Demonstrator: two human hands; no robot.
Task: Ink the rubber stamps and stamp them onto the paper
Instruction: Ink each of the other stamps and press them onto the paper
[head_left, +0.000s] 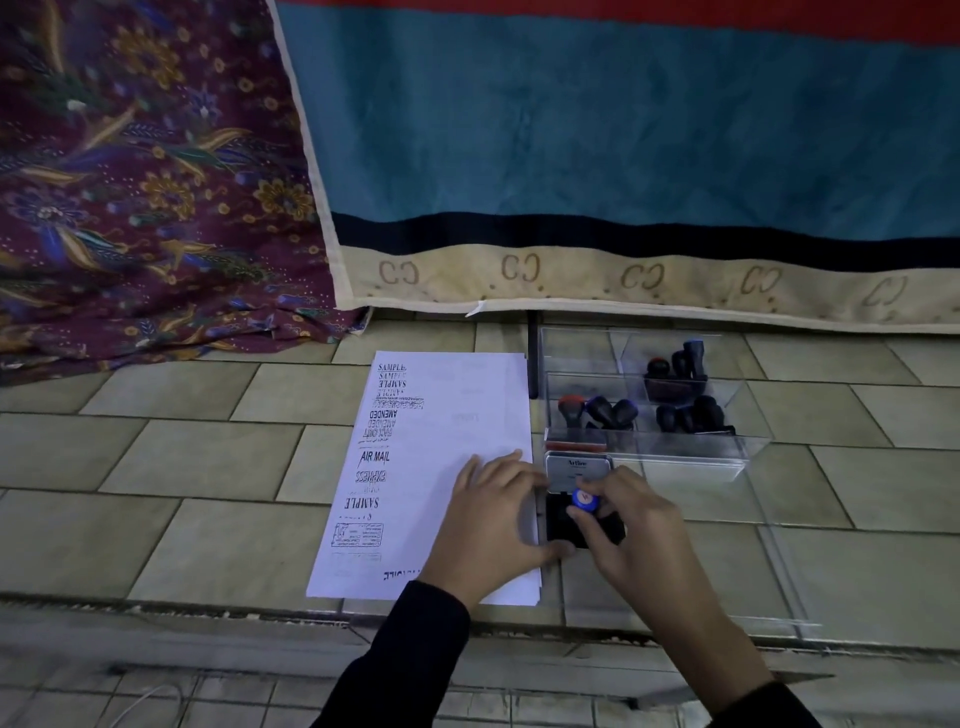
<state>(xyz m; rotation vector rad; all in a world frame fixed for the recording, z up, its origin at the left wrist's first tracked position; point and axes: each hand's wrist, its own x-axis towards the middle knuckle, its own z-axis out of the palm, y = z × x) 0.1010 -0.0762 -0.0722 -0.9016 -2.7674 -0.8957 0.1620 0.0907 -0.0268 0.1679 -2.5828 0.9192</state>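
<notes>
Only the blue top of the stamp (584, 499) clears the right hand (631, 538).

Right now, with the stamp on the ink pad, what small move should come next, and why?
Probably lift the blue-capped stamp off the ink pad and carry it left over the paper: the right hand grips it on the pad, the left hand rests on the sheet, whose right part looks mostly bare.

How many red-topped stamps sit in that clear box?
2: one red-topped rubber stamp in the clear plastic box's near-left compartment, one in its far compartment; darker stamps may hide more.
</notes>
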